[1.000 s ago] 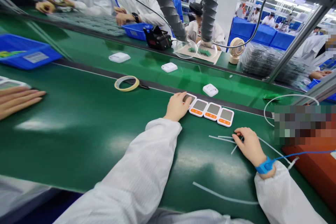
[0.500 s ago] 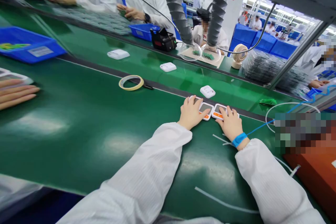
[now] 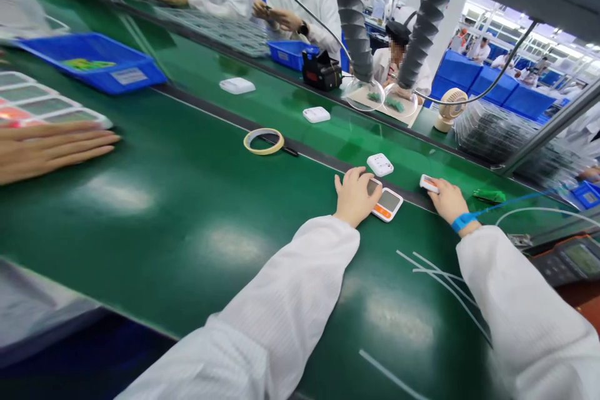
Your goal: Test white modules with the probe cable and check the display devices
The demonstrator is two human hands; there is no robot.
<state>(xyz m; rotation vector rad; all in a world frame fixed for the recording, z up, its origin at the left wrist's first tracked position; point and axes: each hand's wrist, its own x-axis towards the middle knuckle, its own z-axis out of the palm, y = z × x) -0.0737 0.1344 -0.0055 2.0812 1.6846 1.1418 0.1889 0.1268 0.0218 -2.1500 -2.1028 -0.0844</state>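
My left hand (image 3: 352, 196) lies on a small white device whose grey screen corner peeks out beside the fingers. Right of it, touching, sits another white device with an orange button strip (image 3: 387, 204), face up on the green bench (image 3: 187, 200). My right hand (image 3: 445, 199) grips a further white and orange device (image 3: 427, 183) at the edge of the dark belt strip, apart from the other two. A blue wrist strap (image 3: 462, 222) with a blue cord circles my right wrist. Both sleeves are white.
A white device (image 3: 380, 164) and two more (image 3: 316, 114) ride the conveyor beyond. A tape roll (image 3: 264, 141) lies at the belt edge. Thin white strips (image 3: 435, 275) lie near my right arm. Another person's hand (image 3: 51, 147) rests at left by several devices; blue bin (image 3: 94, 62) behind.
The row of devices has been split: my right hand slid rightward with a device toward the belt edge, my left stayed on the left devices. The view turned left.
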